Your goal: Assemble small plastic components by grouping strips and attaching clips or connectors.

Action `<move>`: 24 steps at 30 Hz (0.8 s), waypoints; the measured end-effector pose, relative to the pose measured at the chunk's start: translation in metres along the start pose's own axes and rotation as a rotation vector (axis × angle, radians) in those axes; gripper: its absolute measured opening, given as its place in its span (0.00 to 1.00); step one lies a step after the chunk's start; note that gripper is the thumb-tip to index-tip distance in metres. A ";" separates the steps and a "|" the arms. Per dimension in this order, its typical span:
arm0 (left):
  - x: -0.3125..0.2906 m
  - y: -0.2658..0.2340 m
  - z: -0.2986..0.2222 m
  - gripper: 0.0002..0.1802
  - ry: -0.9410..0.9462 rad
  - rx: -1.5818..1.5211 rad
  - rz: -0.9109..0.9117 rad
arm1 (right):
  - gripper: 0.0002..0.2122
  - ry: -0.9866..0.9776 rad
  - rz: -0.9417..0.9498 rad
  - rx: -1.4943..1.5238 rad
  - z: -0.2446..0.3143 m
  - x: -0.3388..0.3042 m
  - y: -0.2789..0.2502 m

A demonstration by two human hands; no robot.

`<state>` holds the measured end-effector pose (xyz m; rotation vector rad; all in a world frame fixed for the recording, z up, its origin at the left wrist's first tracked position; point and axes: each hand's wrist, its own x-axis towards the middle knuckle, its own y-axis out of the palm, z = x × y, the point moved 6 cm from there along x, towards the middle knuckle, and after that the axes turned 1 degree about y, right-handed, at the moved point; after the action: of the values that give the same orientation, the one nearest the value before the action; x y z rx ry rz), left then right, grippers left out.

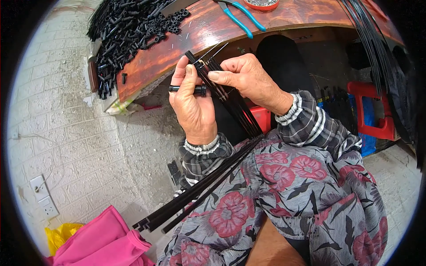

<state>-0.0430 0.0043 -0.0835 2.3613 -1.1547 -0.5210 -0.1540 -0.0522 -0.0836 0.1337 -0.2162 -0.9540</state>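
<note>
A bundle of thin black umbrella ribs point(242, 113) runs from my hands down to my lap, its joints showing near the upper end. My left hand point(195, 113), palm up, has its thumb pressed against the rib ends. A short black plastic tube with a flared end point(174, 88) lies across the same palm, partly under the thumb. From the right, my right hand point(257, 82) pinches at the ribs with thumb and curled forefinger. What sits exactly between those fingertips is hidden. Thicker black ends of the bundle point(177, 206) stick out leftward over my flowered apron.
A pile of black plastic tubes and rings point(128, 42) covers the left of the wooden table point(199, 33). Blue-handled pliers point(239, 20) and a red dish point(262, 5) lie further right. Long black rods point(368, 44) overhang its right edge, above a red stool point(382, 126). Pink cloth point(104, 241) lies lower left.
</note>
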 end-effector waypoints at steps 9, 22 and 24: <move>-0.004 0.004 -0.008 0.14 -0.008 -0.083 0.091 | 0.15 0.224 0.090 0.069 -0.011 0.003 0.004; -0.003 0.002 -0.006 0.15 -0.031 -0.057 0.047 | 0.12 0.156 0.048 0.096 0.003 0.002 0.003; -0.002 0.002 -0.007 0.15 -0.035 -0.073 0.075 | 0.13 0.152 0.061 0.087 0.003 0.005 0.000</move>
<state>-0.0422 0.0063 -0.0766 2.2458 -1.2142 -0.5712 -0.1521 -0.0561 -0.0797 0.2772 -0.1212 -0.8700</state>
